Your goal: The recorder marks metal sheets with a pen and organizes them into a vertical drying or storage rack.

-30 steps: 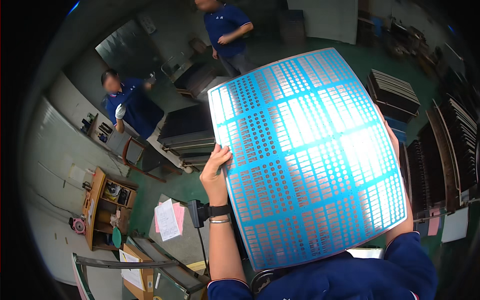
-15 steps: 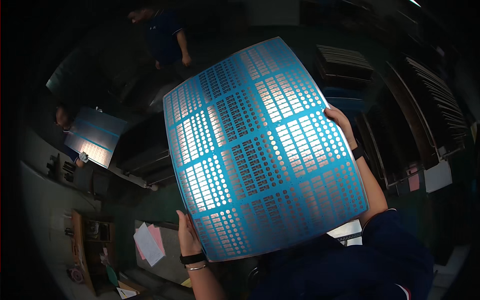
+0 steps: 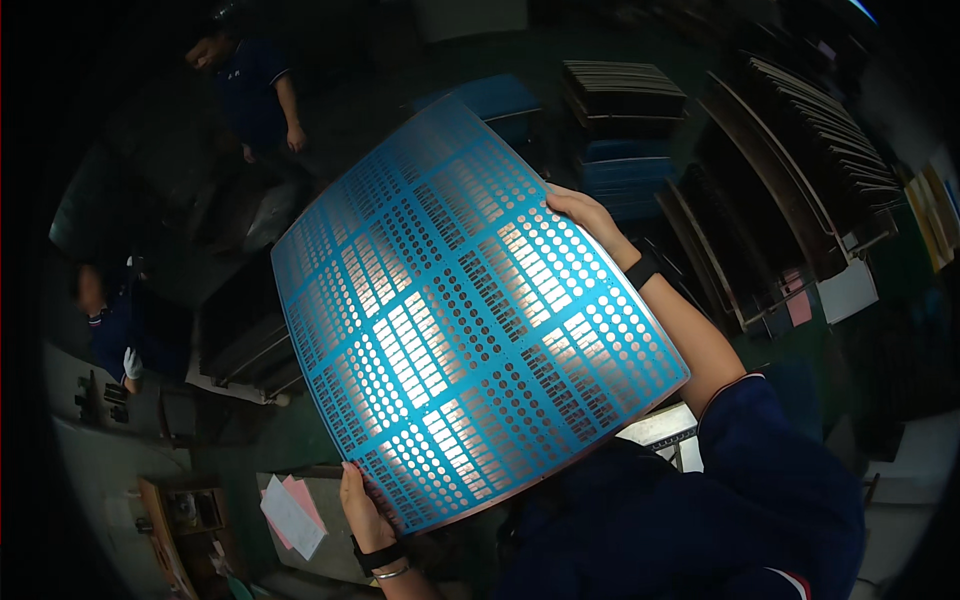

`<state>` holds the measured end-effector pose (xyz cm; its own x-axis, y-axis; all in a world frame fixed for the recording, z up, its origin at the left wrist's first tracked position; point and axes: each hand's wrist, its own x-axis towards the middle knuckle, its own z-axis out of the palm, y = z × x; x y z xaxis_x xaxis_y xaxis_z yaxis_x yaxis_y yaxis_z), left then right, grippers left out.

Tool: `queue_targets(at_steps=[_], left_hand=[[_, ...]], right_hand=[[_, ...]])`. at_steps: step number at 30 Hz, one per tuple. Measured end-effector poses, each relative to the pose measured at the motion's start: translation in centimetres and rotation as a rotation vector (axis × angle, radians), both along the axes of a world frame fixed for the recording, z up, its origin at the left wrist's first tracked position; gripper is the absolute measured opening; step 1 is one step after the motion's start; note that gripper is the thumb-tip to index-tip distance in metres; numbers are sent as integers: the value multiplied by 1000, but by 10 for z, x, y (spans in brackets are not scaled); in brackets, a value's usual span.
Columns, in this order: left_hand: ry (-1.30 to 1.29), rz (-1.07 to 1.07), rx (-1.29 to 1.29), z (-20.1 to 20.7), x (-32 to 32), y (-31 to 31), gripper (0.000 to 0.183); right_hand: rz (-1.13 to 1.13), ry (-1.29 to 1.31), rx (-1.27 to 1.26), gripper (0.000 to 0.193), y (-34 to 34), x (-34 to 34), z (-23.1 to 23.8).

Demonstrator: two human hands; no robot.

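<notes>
A large, thin circuit board panel [image 3: 470, 310], blue with rows of copper-coloured dots and small rectangles, is held up tilted in front of me. My left hand [image 3: 365, 512] grips its left edge near the lower left corner, thumb showing at the edge and fingers hidden beneath. Higher up, my right hand [image 3: 590, 220] holds the right edge, its other fingers behind the sheet. Bright light glints off the copper patches in the middle.
Racks of upright panels [image 3: 825, 130] stand at the right. Stacks of blue sheets [image 3: 625, 180] lie beyond the panel. One person [image 3: 255, 95] stands at the far left; another [image 3: 125, 320] is nearer, wearing a glove. Papers [image 3: 293, 515] rest on a table at lower left.
The panel has shifted left in the picture and changed its tilt, both hands keeping hold. The surroundings also slid left. The panel the nearer person held no longer shows.
</notes>
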<state>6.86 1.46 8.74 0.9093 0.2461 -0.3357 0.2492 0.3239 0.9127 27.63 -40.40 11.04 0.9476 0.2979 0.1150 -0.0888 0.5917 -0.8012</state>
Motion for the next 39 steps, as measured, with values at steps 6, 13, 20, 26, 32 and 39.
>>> queue_targets(at_steps=[6, 13, 20, 26, 32, 39], left_hand=[[-10, 30, -27, 12, -8, -4, 40], [-59, 87, -9, 18, -21, -7, 34], [-102, 42, 184, 41, -34, -17, 33], [-121, 0, 286, 42, -39, -12, 34], [-199, 89, 353, 30, -40, -13, 34], [-204, 106, 441, 20, -45, -9, 37]], right_hand=[[-103, 63, -161, 49, 2, 1, -3], [-1, 47, -389, 50, -11, -11, -11], [-117, 107, -394, 39, -10, -24, -40], [-120, 98, -371, 33, -8, -27, -53], [-191, 68, -291, 31, 3, -39, -34], [-210, -3, -217, 32, 7, -49, -28]])
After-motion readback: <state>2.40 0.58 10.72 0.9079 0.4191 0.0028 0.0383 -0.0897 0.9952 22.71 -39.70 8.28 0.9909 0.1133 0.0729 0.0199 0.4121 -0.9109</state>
